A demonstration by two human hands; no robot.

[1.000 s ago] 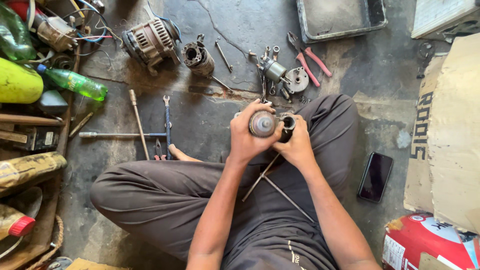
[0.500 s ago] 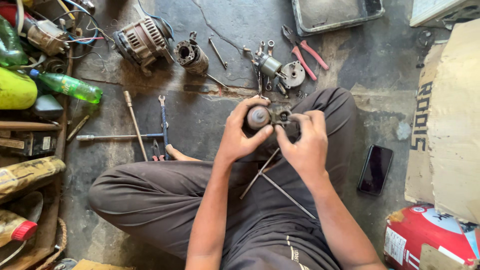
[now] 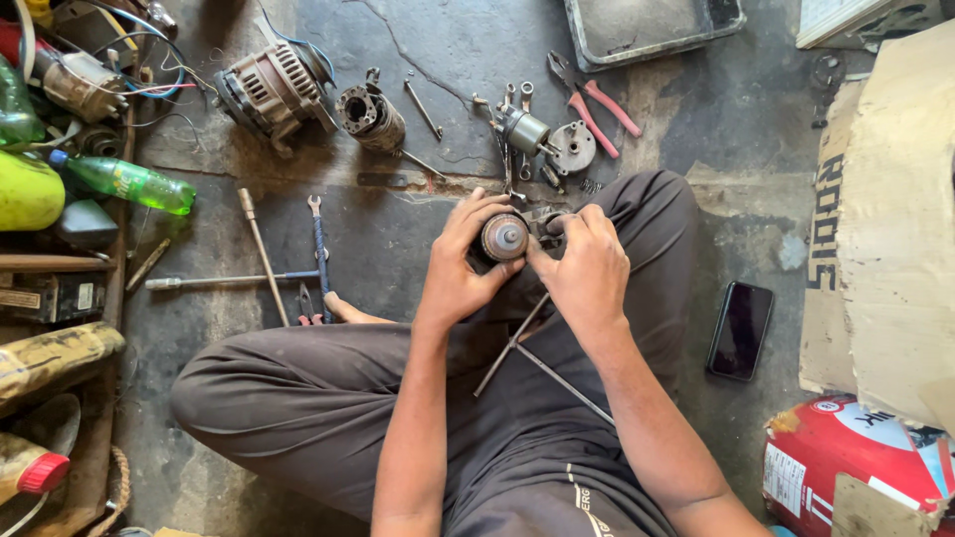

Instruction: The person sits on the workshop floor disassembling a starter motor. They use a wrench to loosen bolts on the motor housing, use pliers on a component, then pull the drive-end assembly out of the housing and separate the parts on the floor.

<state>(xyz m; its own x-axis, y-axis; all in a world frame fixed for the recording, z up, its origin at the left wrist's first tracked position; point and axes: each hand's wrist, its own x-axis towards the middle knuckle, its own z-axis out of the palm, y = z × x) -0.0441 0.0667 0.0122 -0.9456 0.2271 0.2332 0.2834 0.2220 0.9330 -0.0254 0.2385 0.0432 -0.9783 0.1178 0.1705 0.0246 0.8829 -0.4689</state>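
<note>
Both hands, the left hand (image 3: 460,267) and the right hand (image 3: 585,270), gripped a small round motor part (image 3: 504,237) above the lap, seemingly mid-job, since two long bolts (image 3: 537,353) and other motor pieces (image 3: 542,139) lay loose on the floor (image 3: 448,50).

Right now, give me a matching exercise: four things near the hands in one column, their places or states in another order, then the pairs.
1. round motor part
2. red-handled pliers
3. black phone
4. green bottle

A. lying on the floor beside the right knee
B. held between left hand and right hand
C. lying at far left
D. on the floor beyond the hands

Pairs: 1-B, 2-D, 3-A, 4-C
</note>
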